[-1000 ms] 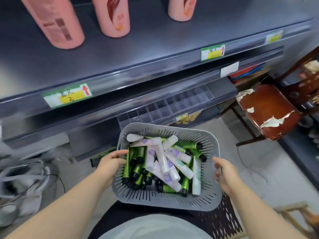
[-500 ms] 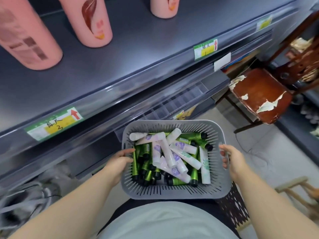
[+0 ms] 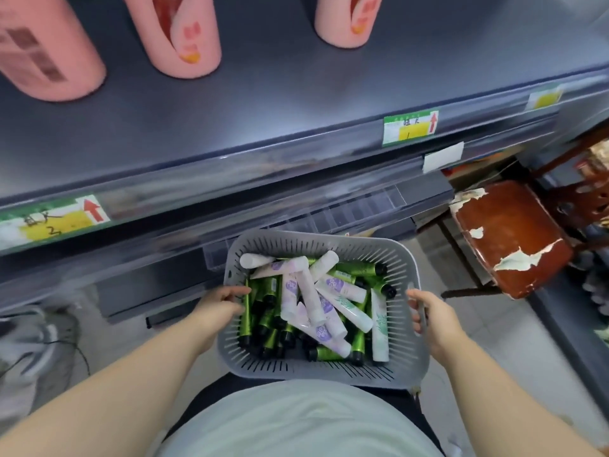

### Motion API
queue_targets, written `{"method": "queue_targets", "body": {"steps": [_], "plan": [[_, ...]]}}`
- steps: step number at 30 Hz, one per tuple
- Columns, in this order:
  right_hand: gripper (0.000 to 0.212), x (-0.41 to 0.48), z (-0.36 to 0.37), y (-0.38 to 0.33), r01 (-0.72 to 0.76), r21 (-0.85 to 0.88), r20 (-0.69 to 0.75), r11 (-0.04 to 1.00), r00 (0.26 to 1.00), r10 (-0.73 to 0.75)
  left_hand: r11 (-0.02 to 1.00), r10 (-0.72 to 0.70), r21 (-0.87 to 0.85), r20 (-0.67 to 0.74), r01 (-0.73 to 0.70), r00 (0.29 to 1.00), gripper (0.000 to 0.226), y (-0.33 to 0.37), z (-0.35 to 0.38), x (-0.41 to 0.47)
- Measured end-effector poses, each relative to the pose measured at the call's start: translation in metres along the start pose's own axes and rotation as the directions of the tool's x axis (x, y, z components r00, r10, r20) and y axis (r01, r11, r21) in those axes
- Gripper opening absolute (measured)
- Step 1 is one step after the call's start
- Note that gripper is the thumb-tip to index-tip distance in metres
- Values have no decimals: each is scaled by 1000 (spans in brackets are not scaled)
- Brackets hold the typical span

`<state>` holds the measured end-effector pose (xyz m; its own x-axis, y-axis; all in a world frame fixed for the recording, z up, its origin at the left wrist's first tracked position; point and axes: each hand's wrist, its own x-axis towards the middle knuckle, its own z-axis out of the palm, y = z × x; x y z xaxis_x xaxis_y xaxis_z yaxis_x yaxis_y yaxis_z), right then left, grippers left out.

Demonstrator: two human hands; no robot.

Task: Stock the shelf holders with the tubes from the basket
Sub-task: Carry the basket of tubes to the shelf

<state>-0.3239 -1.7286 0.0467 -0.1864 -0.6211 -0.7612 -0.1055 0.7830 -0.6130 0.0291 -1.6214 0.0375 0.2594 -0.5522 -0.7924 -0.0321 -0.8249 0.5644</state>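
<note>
Right now the tubes [image 3: 342, 305], green and white, lie heaped in the grey basket [image 3: 313, 366], held before my torso just below the shelf's clear holders [image 3: 362, 209]. Those look split into narrow slots, though blur makes that uncertain. Both forearms reach forward. My left hand [image 3: 216, 310] curls its fingers over the left rim, and my right hand [image 3: 433, 319] grips the right rim.

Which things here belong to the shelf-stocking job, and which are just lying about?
Part of the job: grey basket, gripped at its rim by the left hand and right hand; green tubes and white tubes inside it; clear shelf holders beyond it.
Just there: pink bottles; worn brown chair; price labels.
</note>
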Motion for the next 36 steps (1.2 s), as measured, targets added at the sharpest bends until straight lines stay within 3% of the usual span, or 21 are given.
{"method": "queue_targets", "body": {"steps": [6, 9, 12, 19, 26, 32, 36], "plan": [[12, 56, -15, -37, 32, -303, 197, 952, 980, 30, 981, -125, -168, -185, 94, 975, 30, 15, 60, 5], [15, 82, -33, -56, 87, -483, 291, 871, 955, 66, 953, -233, -259, -285, 159, 930, 24, 15, 98, -10], [19, 102, -48, -72, 103, -556, 348, 824, 930, 119, 911, -331, -354, -323, 211, 887, 22, 4, 132, -26], [17, 113, -34, -64, 115, -622, 355, 775, 923, 148, 882, -364, -412, -292, 227, 884, 20, -31, 151, -32], [11, 107, -21, 5, 81, -645, 258, 760, 959, 118, 905, -301, -374, -223, 204, 927, 24, -69, 126, -16], [4, 126, 2, 43, 51, -603, 245, 796, 962, 124, 868, -303, -481, -313, 125, 900, 28, -81, 127, 37], [12, 172, 17, 48, 117, -574, 285, 810, 956, 64, 848, -327, -518, -339, 115, 882, 25, -103, 129, 77]]}}
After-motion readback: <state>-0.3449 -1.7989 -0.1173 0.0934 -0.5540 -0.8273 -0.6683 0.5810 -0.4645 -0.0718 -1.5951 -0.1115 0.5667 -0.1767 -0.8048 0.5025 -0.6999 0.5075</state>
